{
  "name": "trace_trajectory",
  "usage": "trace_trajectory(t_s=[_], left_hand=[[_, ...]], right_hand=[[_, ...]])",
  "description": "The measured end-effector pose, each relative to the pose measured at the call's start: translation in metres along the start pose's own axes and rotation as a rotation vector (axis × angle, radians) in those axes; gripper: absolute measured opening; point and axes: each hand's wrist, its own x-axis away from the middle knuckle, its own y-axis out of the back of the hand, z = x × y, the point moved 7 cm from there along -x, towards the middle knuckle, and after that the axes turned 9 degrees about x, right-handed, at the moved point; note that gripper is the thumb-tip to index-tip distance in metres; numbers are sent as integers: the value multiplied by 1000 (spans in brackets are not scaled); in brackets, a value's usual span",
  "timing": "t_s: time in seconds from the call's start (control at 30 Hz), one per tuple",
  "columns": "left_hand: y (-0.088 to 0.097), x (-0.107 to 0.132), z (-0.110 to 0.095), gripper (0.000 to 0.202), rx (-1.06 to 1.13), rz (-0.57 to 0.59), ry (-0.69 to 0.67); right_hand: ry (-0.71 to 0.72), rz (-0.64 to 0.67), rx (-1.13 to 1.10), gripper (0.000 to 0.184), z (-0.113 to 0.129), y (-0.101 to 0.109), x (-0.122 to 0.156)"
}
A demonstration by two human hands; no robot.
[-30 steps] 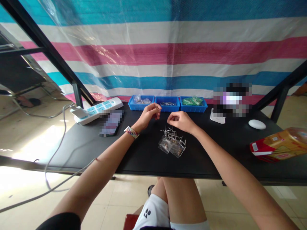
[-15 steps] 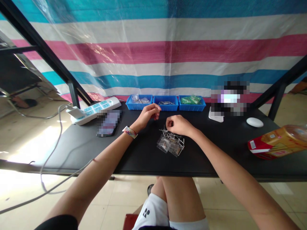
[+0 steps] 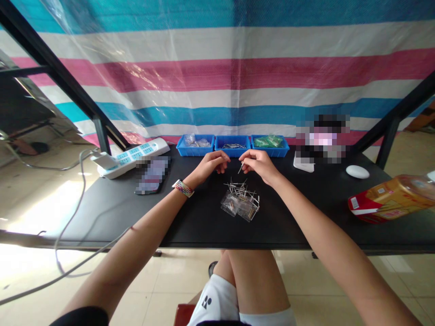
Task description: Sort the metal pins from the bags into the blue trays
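Note:
My right hand [image 3: 258, 165] pinches a thin metal pin [image 3: 240, 168] that points down from the fingertips. Facing it, a short gap away, is my left hand [image 3: 211, 165]. Its thumb and fingers are closed together, and whatever they may hold is too small to make out. Below the hands lies a loose pile of thin silvery pins [image 3: 238, 186]. Against the pile rest small clear plastic bags [image 3: 230, 203] with brownish and metallic pieces inside. Just behind the hands stands a blue bin [image 3: 232, 141] with more silvery pins.
Blue bins flank the middle one: clear bags [image 3: 197, 141] left, green packets [image 3: 268, 141] right. A power strip [image 3: 136, 154] and a phone [image 3: 152, 174] lie left on the black table [image 3: 204, 226]. A white oval object [image 3: 357, 171] and a bottle [image 3: 384, 199] are at right.
My right hand has risen from the pile toward my left hand, and a pin now shows in its fingers. My left hand has hardly moved.

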Motion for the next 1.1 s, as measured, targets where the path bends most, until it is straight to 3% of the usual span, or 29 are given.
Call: trace_trajectory(t_s=[0.1, 0.23, 0.47, 0.73, 0.87, 1.1], left_hand=[[-3, -1, 2, 36, -63, 44, 14], [-4, -2, 5, 45, -84, 54, 17], [-2, 0, 2, 35, -72, 33, -12], [-2, 2, -6, 34, -114, -6, -97], [-2, 2, -8, 32, -117, -6, -104], [2, -3, 5, 37, -46, -10, 0]], right_hand=[[-31, -5, -229, 15, -2, -5, 2], [-5, -29, -348, 23, -1, -12, 4], [1, -52, -337, 27, -2, -15, 5], [-143, 1, -284, 28, -9, -19, 8], [-117, -14, -241, 30, -8, -18, 8], [-24, -53, -243, 37, -2, -14, 7]])
